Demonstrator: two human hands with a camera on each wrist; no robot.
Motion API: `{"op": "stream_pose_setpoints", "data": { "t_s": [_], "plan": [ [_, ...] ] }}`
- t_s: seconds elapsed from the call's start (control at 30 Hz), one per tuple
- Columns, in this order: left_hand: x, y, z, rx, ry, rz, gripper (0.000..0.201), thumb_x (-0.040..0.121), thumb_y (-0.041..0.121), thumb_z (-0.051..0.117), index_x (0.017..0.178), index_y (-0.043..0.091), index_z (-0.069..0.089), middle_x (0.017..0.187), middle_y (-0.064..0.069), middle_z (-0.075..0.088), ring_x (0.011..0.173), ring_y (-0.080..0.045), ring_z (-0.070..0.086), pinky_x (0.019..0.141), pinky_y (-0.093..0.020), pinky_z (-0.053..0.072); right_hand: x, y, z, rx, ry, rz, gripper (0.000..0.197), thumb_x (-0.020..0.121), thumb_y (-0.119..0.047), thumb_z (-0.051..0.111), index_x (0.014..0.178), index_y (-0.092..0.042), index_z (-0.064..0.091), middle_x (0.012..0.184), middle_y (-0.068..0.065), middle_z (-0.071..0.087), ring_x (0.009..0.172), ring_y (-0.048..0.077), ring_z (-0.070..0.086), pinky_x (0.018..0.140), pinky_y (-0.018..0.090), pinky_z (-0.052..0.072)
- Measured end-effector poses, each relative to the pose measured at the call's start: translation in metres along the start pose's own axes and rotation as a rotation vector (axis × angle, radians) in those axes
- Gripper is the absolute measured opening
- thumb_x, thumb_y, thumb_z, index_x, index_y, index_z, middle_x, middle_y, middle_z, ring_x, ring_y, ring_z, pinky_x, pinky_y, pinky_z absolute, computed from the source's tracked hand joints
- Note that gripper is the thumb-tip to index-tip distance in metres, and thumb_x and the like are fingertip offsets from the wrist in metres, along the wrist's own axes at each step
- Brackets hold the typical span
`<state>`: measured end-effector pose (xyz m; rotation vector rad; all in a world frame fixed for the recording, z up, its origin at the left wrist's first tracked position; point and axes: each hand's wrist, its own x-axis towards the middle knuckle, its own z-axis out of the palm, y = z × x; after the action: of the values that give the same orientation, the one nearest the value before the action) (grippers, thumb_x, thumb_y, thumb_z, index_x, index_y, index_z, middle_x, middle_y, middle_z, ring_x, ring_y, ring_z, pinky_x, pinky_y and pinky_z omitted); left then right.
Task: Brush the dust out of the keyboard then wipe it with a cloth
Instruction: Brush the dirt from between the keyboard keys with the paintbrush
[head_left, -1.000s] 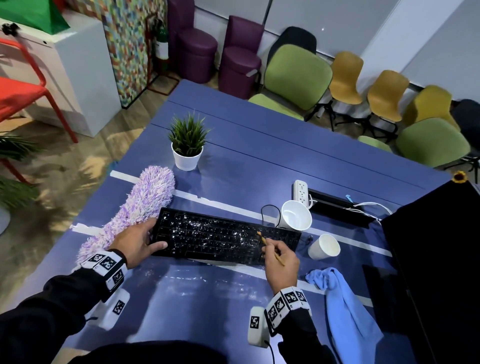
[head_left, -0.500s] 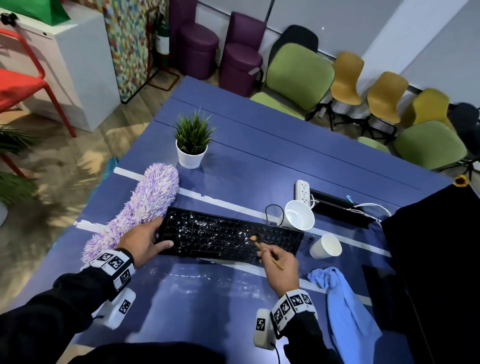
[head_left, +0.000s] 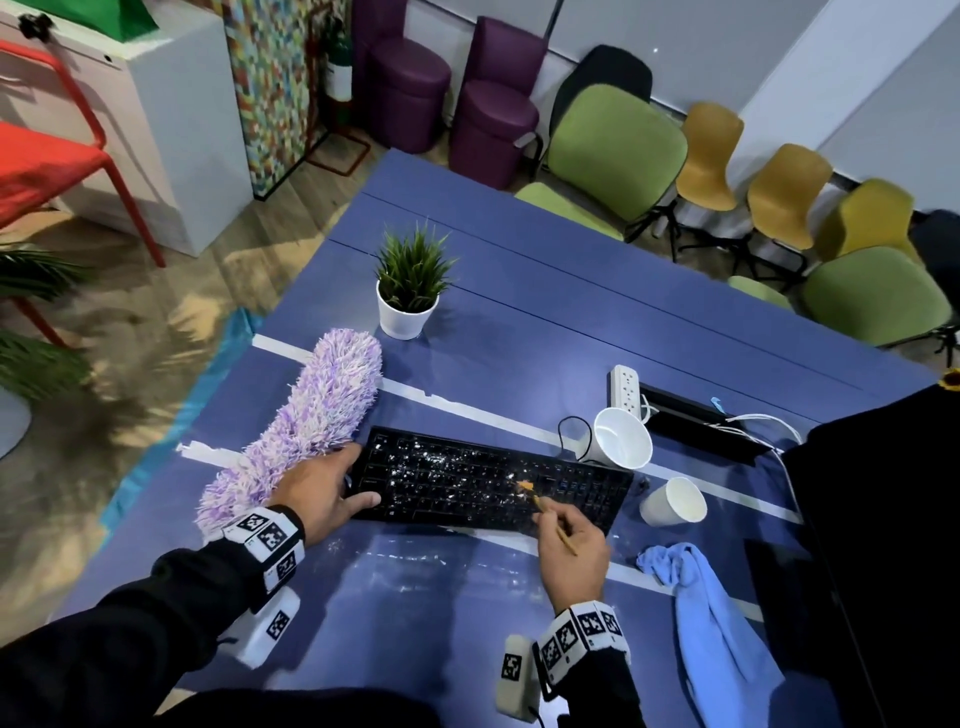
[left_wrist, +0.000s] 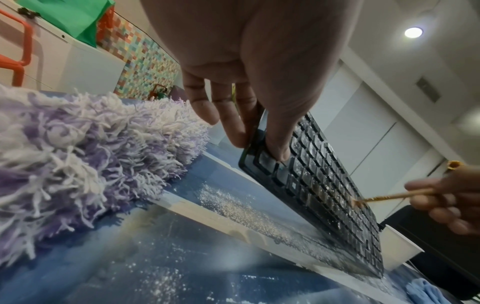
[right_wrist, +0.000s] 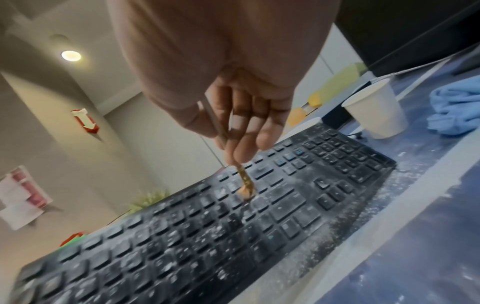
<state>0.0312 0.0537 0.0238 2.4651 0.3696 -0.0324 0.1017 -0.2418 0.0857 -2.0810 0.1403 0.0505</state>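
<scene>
A black keyboard (head_left: 467, 480) speckled with white dust lies on the blue table (head_left: 519, 322). My left hand (head_left: 327, 488) grips its left end, thumb on the keys (left_wrist: 278, 148) and fingers behind the edge. My right hand (head_left: 569, 540) pinches a thin gold-handled brush (head_left: 553, 522) like a pen. Its orange bristles (right_wrist: 245, 192) touch the keys right of the middle. A crumpled light blue cloth (head_left: 711, 623) lies on the table to the right of my right hand, untouched.
A purple fluffy duster (head_left: 306, 431) lies against the keyboard's left end. A potted plant (head_left: 410, 291) stands behind it. Two white paper cups (head_left: 621, 439) (head_left: 675, 501) and a power strip (head_left: 626, 387) sit at the keyboard's right. White dust (left_wrist: 241, 207) lies along the front.
The brush tip has worked a little leftward along the keys, toward the middle of the keyboard. My left hand keeps the same hold on the left end.
</scene>
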Motion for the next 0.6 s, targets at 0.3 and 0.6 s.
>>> {"op": "stream_pose_setpoints", "data": {
  "t_s": [0.3, 0.6],
  "plan": [
    [0.000, 0.001, -0.007, -0.037, -0.030, 0.066, 0.040, 0.078, 0.052, 0.065, 0.103, 0.026, 0.047, 0.073, 0.007, 0.056, 0.070, -0.021, 0.058, 0.065, -0.032, 0.047, -0.004, -0.017, -0.002, 0.008, 0.112, 0.038, 0.027, 0.085, -0.006, 0.059, 0.072, -0.026, 0.071, 0.056, -0.014, 0.067, 0.053, 0.001, 0.056, 0.050, 0.002, 0.041],
    [-0.005, 0.007, -0.005, -0.047, 0.005, 0.031, 0.048, 0.077, 0.050, 0.068, 0.113, 0.023, 0.050, 0.082, 0.004, 0.064, 0.071, -0.019, 0.058, 0.064, -0.029, 0.044, 0.004, -0.020, 0.002, -0.085, 0.072, 0.025, 0.020, 0.084, -0.009, 0.059, 0.080, -0.024, 0.072, 0.054, -0.017, 0.064, 0.052, -0.004, 0.055, 0.049, 0.002, 0.038]
  ]
}}
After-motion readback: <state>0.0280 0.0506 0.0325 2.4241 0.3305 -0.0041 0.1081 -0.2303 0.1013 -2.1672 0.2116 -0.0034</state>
